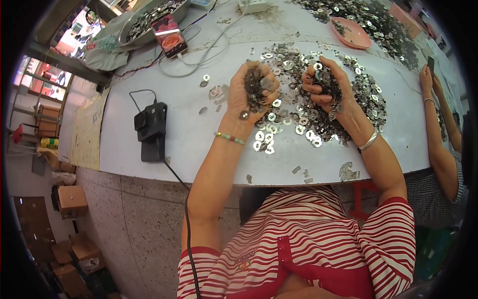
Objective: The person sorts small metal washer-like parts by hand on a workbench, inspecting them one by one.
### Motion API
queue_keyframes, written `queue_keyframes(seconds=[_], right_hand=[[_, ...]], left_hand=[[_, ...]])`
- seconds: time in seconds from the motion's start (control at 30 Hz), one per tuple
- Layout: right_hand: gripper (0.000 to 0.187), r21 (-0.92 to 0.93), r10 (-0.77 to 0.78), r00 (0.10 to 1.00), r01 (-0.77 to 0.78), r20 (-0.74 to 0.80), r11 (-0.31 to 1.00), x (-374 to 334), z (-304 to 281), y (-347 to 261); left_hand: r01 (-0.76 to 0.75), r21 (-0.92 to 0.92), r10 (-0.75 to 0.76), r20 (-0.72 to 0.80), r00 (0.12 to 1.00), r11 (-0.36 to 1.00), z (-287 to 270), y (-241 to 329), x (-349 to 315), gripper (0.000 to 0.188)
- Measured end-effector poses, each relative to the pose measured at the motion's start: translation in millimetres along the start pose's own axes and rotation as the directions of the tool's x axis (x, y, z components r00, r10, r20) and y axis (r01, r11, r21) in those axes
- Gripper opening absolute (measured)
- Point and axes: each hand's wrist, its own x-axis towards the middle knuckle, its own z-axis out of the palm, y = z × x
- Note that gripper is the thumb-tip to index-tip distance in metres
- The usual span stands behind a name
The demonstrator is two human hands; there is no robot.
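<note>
My left hand [239, 92] is closed around a handful of small flat metal pieces, dark and silvery, that show between palm and fingers. One round metal disc rests at its wrist. Beside it on the right, my right hand [343, 84] also grips a handful of the same pieces, with a shiny disc near its fingertips. Both hands are over a spread pile of metal stampings [368, 97] on the white table [199, 149]. Many are round discs with a cut-out centre. Several bright discs lie loose between and in front of my hands.
A black device with a cable [152, 130] stands at left. Behind are a phone [169, 37], a white cable and a metal basin [124, 32] of pieces. A pink tray [351, 34] sits by another pile. At right, another person's hands hold a phone [430, 64].
</note>
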Motion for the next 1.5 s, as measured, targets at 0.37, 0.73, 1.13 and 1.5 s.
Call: queue_keyframes(seconds=[0.37,0.73,1.13,1.5], right_hand=[[0.04,0.046,0.051,0.998,-0.053,0.034,0.998,-5.3,-4.5,2.3],[0.037,0.016,-0.018,1.0,0.018,0.005,1.0,-4.3,-3.8,5.1],[0.031,0.043,-0.031,0.999,0.03,0.038,0.999,-1.4,-7.3,8.1],[0.033,0.0,-0.037,0.999,0.037,-0.014,0.999,-5.8,-2.8,9.4]], left_hand=[[-0.162,-0.115,0.151,-0.1,0.983,0.98,-9.1,2.1,-5.2,0.024],[-0.171,-0.111,0.155,-0.14,0.978,0.979,-15.9,3.5,-4.3,0.017],[-0.129,-0.092,0.123,-0.068,0.99,0.987,-22.9,2.1,-4.2,0.019],[-0.114,-0.1,0.11,-0.044,0.993,0.988,-21.3,0.2,-4.9,0.018]])
